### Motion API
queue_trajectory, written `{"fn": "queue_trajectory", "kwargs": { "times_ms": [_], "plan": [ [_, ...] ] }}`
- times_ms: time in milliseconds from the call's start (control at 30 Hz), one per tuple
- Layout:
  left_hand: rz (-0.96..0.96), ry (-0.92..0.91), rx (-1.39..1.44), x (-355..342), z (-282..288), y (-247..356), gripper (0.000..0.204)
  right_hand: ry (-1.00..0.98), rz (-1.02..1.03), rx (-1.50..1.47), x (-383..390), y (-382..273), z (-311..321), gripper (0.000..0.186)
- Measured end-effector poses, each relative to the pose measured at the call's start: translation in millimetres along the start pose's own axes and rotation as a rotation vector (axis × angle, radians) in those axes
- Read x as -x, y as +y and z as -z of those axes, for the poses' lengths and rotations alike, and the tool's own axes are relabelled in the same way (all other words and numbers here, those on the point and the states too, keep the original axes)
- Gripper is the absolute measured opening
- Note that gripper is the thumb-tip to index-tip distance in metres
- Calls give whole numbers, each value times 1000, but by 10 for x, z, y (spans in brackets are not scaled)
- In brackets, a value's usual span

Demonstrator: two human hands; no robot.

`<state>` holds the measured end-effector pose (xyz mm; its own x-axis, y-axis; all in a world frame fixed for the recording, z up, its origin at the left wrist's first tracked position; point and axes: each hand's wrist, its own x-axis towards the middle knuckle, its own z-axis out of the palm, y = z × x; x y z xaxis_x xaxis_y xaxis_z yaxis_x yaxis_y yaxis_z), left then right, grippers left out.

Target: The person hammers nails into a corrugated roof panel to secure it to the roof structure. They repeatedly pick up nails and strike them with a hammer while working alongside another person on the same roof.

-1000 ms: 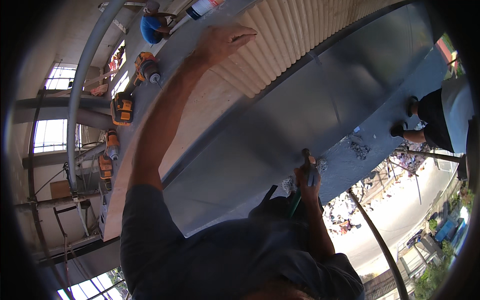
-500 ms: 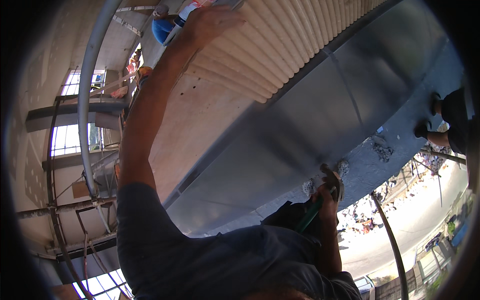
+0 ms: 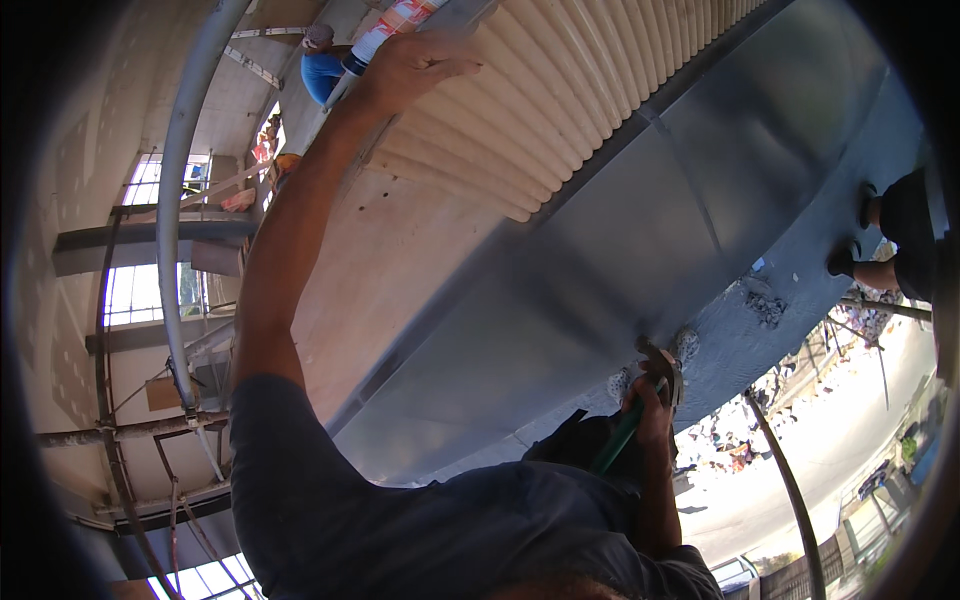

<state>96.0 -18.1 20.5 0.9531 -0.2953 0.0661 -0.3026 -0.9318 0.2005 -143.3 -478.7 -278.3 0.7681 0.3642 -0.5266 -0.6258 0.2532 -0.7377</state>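
Note:
My left hand [image 3: 408,75] reaches up over the cream corrugated sheets [image 3: 560,90], near their left end. Its upper fingers are smeared by motion, so its grip is unclear. A pale wooden board [image 3: 355,260] lies below the sheets, beside my forearm. My right hand [image 3: 650,405] grips a hammer [image 3: 664,362] with a green handle, its head raised toward the long grey metal channel [image 3: 540,320]. An orange and black drill [image 3: 286,163] is mostly hidden behind my left arm. A printed tube [image 3: 398,22] is at the top, just beyond my left hand.
A co-worker [image 3: 322,70] in blue crouches at upper left. Another person's legs and dark shoes [image 3: 868,255] are on the grey ledge [image 3: 815,275] at right, above a street [image 3: 840,430]. A curved grey pipe [image 3: 172,240], scaffold bars [image 3: 125,430] and rubble lumps [image 3: 762,305] are around.
My left hand moved up and left from one second ago, then slightly down; my left forearm now covers most of the drills. The view has shifted, and my right hand still holds the hammer.

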Motion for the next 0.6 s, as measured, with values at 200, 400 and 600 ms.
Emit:
{"fn": "queue_trajectory", "kwargs": {
  "times_ms": [200, 400, 600],
  "plan": [
    [-75, 56, -95, 3, 39, 118, 20, -85, -47, -51, -57, 139, 55, 40],
    [-103, 130, -186, 91, -35, 128, 20, 23, 562, 574, -127, 106, 183, 33],
    [-140, 234, -363, 164, -250, 51, 17, -36, 128, 57, -225, 209, 474, 33]
  ]
}}
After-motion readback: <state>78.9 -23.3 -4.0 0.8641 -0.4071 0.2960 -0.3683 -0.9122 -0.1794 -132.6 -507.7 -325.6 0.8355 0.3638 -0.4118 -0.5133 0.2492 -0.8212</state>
